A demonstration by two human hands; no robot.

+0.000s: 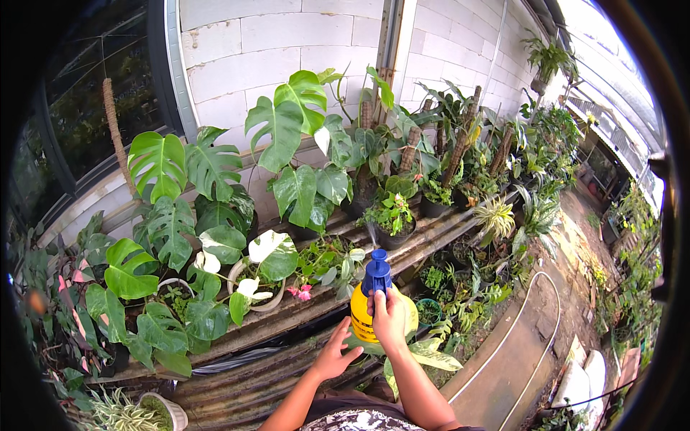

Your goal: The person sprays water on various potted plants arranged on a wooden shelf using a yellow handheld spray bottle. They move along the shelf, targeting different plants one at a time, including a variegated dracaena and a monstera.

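My right hand (389, 318) is closed around the blue handle of a yellow pressure spray bottle (362, 318), its thumb on top of the handle. A fine spray leaves the nozzle towards a small flowering plant (396, 210) in a black pot (398, 237) on a corrugated metal bench. My left hand (333, 354) is just left of the bottle, fingers spread and holding nothing; I cannot tell whether a fingertip touches the bottle. Pink flowers (300, 292) and variegated leaves lie to the left of the bottle.
Potted monstera plants (161, 226) crowd the bench at the left, before a white block wall (280, 48). More pots with moss poles (461, 143) stand towards the back right. A pale hose (504, 339) curves over the path at the right, near white sacks (585, 382).
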